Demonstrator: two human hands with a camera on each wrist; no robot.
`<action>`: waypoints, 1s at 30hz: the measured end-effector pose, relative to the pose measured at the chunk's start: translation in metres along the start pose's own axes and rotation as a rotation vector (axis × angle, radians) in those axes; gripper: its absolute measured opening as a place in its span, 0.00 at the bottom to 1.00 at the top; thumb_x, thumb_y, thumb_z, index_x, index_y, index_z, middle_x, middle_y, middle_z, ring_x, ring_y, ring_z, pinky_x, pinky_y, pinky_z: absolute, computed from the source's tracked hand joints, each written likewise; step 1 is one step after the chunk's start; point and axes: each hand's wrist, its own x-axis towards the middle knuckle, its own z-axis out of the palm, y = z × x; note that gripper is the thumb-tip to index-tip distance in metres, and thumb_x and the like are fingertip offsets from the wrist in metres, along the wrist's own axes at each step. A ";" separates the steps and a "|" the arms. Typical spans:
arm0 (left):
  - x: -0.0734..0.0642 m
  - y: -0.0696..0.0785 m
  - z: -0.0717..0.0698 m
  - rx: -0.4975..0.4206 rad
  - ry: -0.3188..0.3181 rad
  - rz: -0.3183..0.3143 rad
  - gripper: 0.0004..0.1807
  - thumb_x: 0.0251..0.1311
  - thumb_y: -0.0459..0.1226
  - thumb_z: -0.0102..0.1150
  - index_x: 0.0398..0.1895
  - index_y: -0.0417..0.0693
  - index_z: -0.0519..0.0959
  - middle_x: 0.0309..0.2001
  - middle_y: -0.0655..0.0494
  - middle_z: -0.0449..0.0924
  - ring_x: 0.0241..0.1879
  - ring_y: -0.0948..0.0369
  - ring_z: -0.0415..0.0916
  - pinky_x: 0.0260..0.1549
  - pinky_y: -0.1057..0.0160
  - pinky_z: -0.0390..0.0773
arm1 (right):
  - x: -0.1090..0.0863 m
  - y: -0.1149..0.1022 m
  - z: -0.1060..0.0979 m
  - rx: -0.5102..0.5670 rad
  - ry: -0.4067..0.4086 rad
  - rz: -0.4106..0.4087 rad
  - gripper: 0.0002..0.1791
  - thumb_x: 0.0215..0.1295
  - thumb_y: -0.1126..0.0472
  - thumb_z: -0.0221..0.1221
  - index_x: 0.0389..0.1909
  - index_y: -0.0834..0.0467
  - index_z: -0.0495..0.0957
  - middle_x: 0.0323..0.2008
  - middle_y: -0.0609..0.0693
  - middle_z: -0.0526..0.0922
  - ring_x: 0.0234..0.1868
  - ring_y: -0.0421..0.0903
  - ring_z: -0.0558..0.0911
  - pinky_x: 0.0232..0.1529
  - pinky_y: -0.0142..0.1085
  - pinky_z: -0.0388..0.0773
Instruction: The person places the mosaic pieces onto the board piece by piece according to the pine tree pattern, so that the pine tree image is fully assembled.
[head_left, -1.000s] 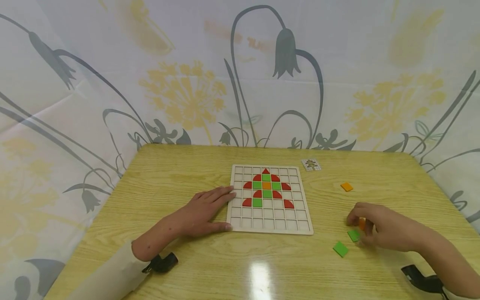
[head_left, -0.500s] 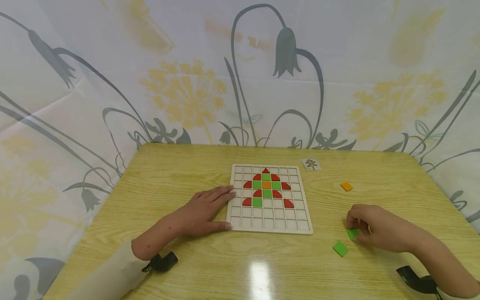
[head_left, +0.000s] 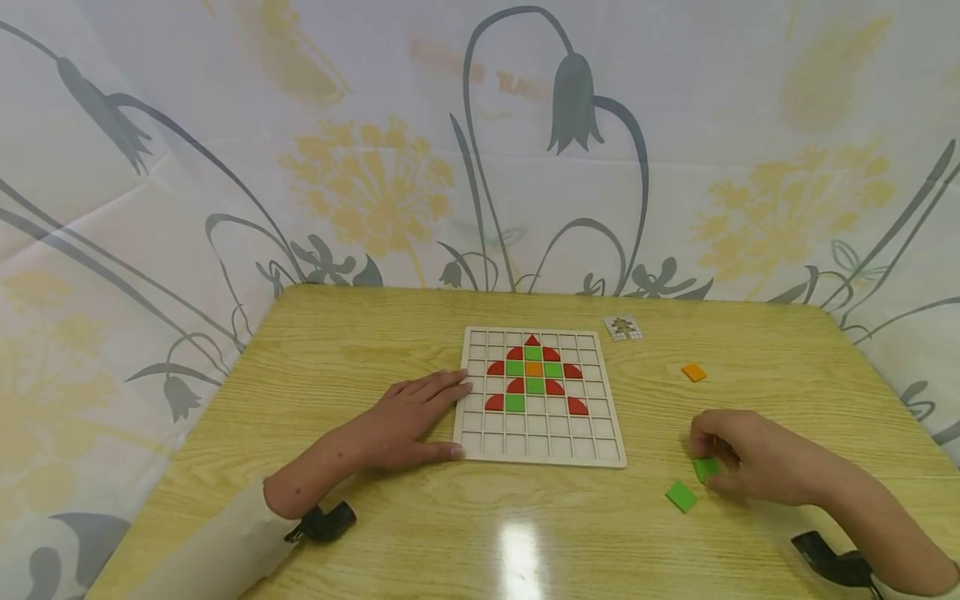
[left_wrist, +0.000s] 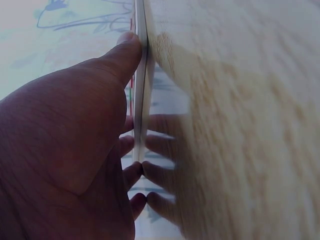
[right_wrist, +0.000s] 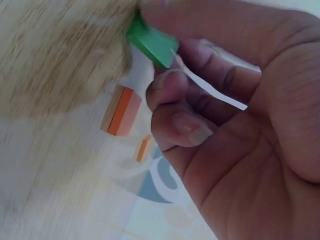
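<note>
The pale gridded board [head_left: 536,446] bears a tree-like pattern of red, green and orange pieces. Along its left edge lies my left hand [head_left: 397,425], fingers extended and touching the rim, thumb at the near corner; the left wrist view shows the thumb [left_wrist: 125,47] against the board's side. To the right of the board my right hand [head_left: 765,458] pinches a green square tile [right_wrist: 152,42] between thumb and curled fingers, low over the table. Another green tile [head_left: 681,497] lies just left of it. An orange tile [right_wrist: 120,111] near the fingertips is hidden in the head view.
Farther back on the wooden table [head_left: 360,333] lies an orange tile [head_left: 693,372]. A small pattern card [head_left: 622,327] sits beyond the board's far right corner. A flower-printed cloth [head_left: 510,167] rises behind the table.
An orange piece seen in the right hand's fingers a second ago no longer shows in the head view. The right fingers have closed over the green tile. The left hand stays put.
</note>
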 end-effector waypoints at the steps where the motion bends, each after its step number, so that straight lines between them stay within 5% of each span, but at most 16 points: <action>1: 0.000 0.000 0.000 0.000 0.001 0.000 0.48 0.74 0.62 0.57 0.87 0.52 0.52 0.87 0.52 0.46 0.85 0.48 0.46 0.73 0.34 0.58 | 0.000 0.000 0.000 0.007 0.008 -0.016 0.18 0.59 0.69 0.74 0.36 0.46 0.75 0.28 0.37 0.70 0.28 0.31 0.68 0.28 0.32 0.65; 6: 0.000 0.001 -0.001 -0.003 0.005 0.003 0.48 0.74 0.62 0.58 0.87 0.52 0.53 0.87 0.52 0.46 0.84 0.48 0.47 0.73 0.34 0.58 | 0.001 0.001 0.000 0.037 0.038 -0.069 0.17 0.64 0.66 0.73 0.35 0.46 0.74 0.29 0.36 0.70 0.29 0.30 0.68 0.26 0.32 0.66; 12: 0.000 0.001 -0.001 -0.008 0.007 0.004 0.48 0.74 0.61 0.59 0.87 0.51 0.53 0.87 0.52 0.47 0.84 0.47 0.47 0.73 0.33 0.58 | 0.004 -0.003 -0.002 0.082 0.025 -0.002 0.10 0.70 0.66 0.69 0.38 0.50 0.77 0.31 0.38 0.76 0.29 0.32 0.72 0.29 0.31 0.72; 30: 0.000 0.001 0.000 -0.001 0.001 -0.007 0.48 0.74 0.62 0.58 0.87 0.52 0.53 0.87 0.52 0.47 0.84 0.48 0.47 0.73 0.34 0.58 | 0.027 -0.027 0.007 0.055 0.264 -0.078 0.16 0.68 0.75 0.67 0.42 0.50 0.79 0.36 0.37 0.78 0.34 0.33 0.76 0.32 0.32 0.76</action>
